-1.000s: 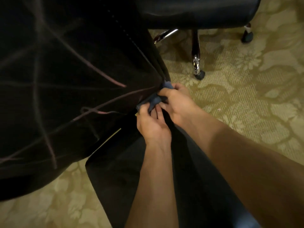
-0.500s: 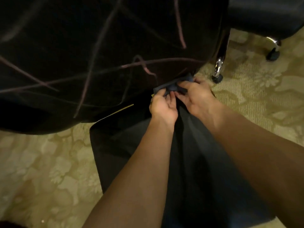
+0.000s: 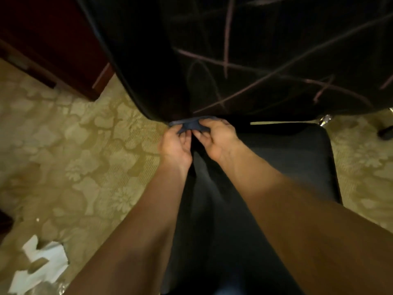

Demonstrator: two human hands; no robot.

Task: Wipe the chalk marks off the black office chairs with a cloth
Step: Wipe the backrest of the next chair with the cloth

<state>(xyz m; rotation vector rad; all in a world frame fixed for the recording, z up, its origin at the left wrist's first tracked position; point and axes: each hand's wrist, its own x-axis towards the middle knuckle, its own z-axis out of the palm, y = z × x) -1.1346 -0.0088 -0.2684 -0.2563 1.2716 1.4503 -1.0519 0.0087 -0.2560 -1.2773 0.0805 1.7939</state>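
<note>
head view: both hands' fingers [image 3: 187, 136] hide most of cloth [image 3: 191, 124].

Both hands [image 3: 197, 139] hold the cloth [image 3: 192, 124] just below the chair back [image 3: 255, 60], above the seat [image 3: 287, 158].

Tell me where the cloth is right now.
Centre of the head view: the dark blue cloth is pinched between left hand and right hand, at the chair back's bottom edge.

Both hands meet at the near edge of a black office chair back [image 3: 265, 50] crossed with pinkish chalk lines [image 3: 251, 67]. The left hand [image 3: 176, 143] and right hand [image 3: 217, 138] pinch a small dark blue cloth [image 3: 191, 124] between them, above the black padded seat [image 3: 287, 156]. White torn paper [image 3: 42, 265] lies near left on patterned beige carpet [image 3: 85, 156].
</note>
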